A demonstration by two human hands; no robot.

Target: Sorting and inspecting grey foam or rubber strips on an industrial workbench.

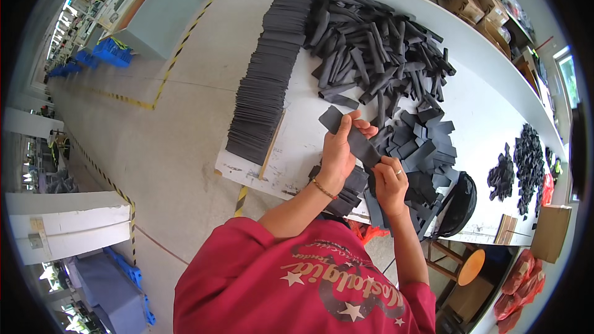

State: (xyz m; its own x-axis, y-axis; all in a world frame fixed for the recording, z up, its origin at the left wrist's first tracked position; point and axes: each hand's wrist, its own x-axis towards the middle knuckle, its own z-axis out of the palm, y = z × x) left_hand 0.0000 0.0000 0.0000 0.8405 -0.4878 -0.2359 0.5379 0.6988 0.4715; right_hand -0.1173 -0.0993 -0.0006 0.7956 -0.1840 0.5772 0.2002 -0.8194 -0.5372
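Between my two hands is a dark grey strip of flat material (362,146), perhaps fabric, held slantwise above the table's near part. My left hand (340,148) grips its upper part, thumb on top and some fingers showing past its edge. At the lower right end, my right hand (390,179) pinches the strip with its fingers curled. Just below lies a small stack of dark pieces (351,188), partly hidden by my left arm. Loose flat dark pieces (427,145) spread over the table to the right of my hands.
A long row of tightly packed dark pieces (266,68) lines the white table's (297,117) left side. Rolled dark pieces (383,49) are heaped at the back. Right of them are a black plastic bag (461,207) and smaller dark piles (529,161). A wooden stool (471,266) stands below.
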